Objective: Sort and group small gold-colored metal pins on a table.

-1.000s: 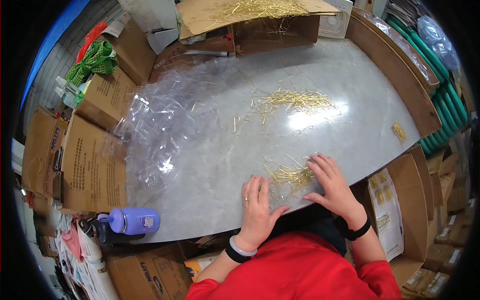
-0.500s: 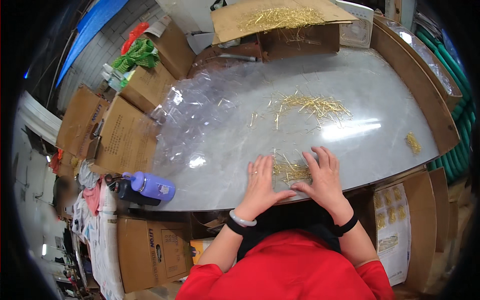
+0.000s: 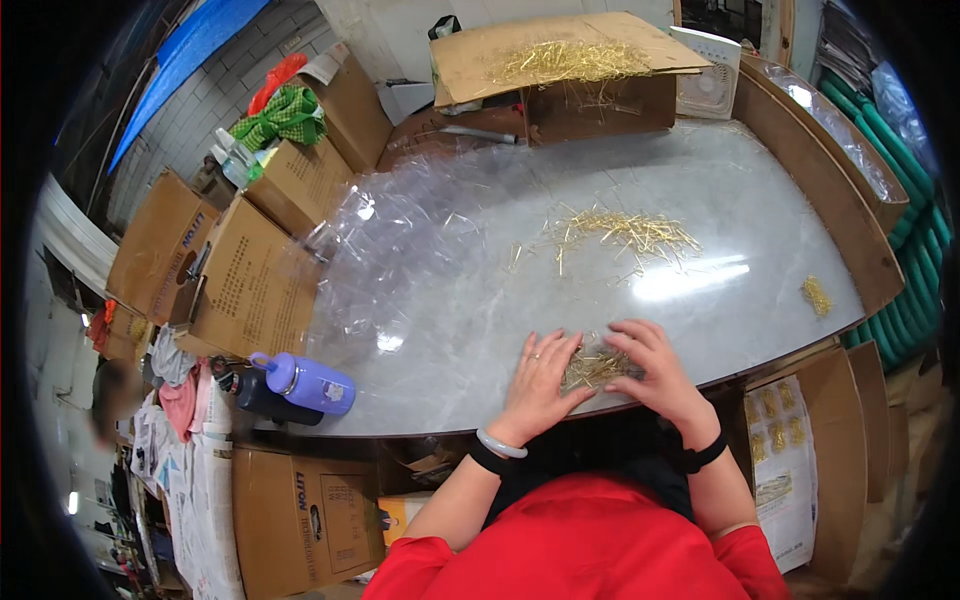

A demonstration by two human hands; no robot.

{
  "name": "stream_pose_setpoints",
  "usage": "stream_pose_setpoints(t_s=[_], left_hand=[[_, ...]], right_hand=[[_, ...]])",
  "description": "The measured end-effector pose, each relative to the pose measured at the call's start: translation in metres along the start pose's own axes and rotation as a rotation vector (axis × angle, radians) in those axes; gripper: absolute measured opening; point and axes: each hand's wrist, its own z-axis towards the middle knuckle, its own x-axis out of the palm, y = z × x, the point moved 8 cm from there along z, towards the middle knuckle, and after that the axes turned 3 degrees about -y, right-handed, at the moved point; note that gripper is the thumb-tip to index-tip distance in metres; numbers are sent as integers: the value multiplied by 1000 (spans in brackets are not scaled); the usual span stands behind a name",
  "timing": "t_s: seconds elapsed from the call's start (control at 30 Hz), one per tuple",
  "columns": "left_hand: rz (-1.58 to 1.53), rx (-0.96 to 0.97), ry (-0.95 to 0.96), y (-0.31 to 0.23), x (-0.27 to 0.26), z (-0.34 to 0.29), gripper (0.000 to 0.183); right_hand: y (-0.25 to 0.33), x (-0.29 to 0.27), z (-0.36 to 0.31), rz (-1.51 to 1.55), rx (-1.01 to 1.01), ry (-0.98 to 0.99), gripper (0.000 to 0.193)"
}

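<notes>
"Grey and smooth, the desk (image 3: 465, 350) spreads across our view. With the small gold pile (image 3: 594, 368) as our landmark, what comes first?"

"Well to its left, brown cartons (image 3: 255, 285) line that end, perhaps as a low wall. Nearer the pile, but still off to its left, a purple bottle (image 3: 322, 387) sits by the near edge, out of our way, we'd guess."

"And the shiny spread?"

"Clear plastic pieces (image 3: 395, 235), left of the pile and beyond it, overlapping loosely."

"Our hands?"

"Our left hand (image 3: 538, 385) is just beside the pile on its left. The pile itself, thin gold wires, lies near the desk's front edge, within easy reach. A larger gold heap (image 3: 635, 232) lies beyond it, well apart. Our right hand (image 3: 657, 378) curves along the pile's right side."

"How is the grip?"

"Half open on both sides, fingers bent like a cup, probably to stop loose wires straying. We cannot tell whether any wire is pinched."

"Farther right?"

"Right of the pile and below desk level, an open carton (image 3: 835, 420) holds a white sheet (image 3: 785, 520) with gold bundles (image 3: 777, 437), spaced apparently to avoid tangling. Rightmost on the desk, far from the pile, lies one lone bundle (image 3: 817, 297)."
</notes>
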Motion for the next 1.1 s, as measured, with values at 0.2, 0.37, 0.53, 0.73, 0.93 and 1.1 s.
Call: stream_pose_setpoints(t_s=[0.2,0.37,0.53,0.73,0.93,1.1], left_hand=[[51,45,-53,-15,-12,7,84],[36,32,-65,-17,-12,7,82],[29,4,-52,-20,-15,7,80],[12,-4,-4,-22,-13,5,80],[11,8,0,-22,-14,11,78],[26,13,-9,-21,-14,10,77]], right_hand=[[-4,6,-3,-339,-16,84,46],[1,20,2,-330,147,8,43],[-15,-14,-19,-11,322,-70,51],[-3,-8,-5,-193,162,237,60],[-11,-3,6,-145,234,281,57],[-6,-4,10,-59,217,313,56]])
